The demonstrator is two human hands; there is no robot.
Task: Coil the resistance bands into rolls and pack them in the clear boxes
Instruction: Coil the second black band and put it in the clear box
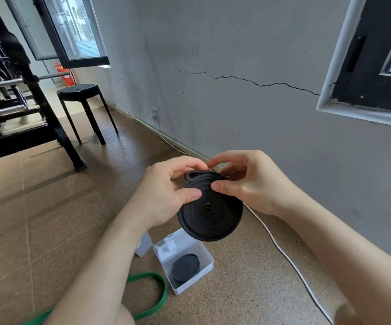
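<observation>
A black resistance band wound into a flat spiral roll hangs in the air above the floor. My left hand grips its left rim with the thumb on the face. My right hand pinches the top of the roll, where the last loop end sticks out. Below it on the floor stands an open clear box holding another black coiled band. A green band lies uncoiled on the floor at the lower left, partly hidden by my left forearm.
A second clear box peeks out behind my left forearm. A white cable runs along the floor by the grey wall. A black stool and a black metal frame stand at the left rear.
</observation>
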